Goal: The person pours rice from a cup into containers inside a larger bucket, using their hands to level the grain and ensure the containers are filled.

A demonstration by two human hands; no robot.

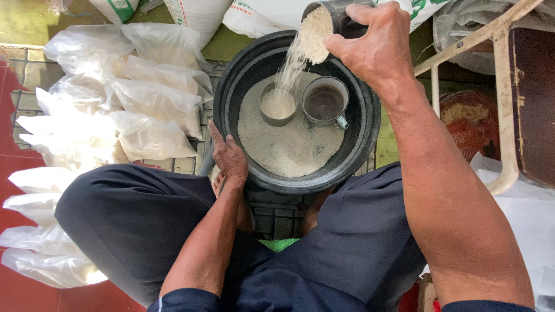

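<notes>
A floor of small grey-green tiles [191, 164] carries the load, turning to smooth red flooring [17, 202] at the left. Directly on it lies a heap of clear plastic bags filled with white grain [139, 98], packed against one another, with more of the same bags [40, 231] on the red part (several overlap). Big white woven sacks [196, 14] stand at the far edge, on a greenish patch of floor.
</notes>
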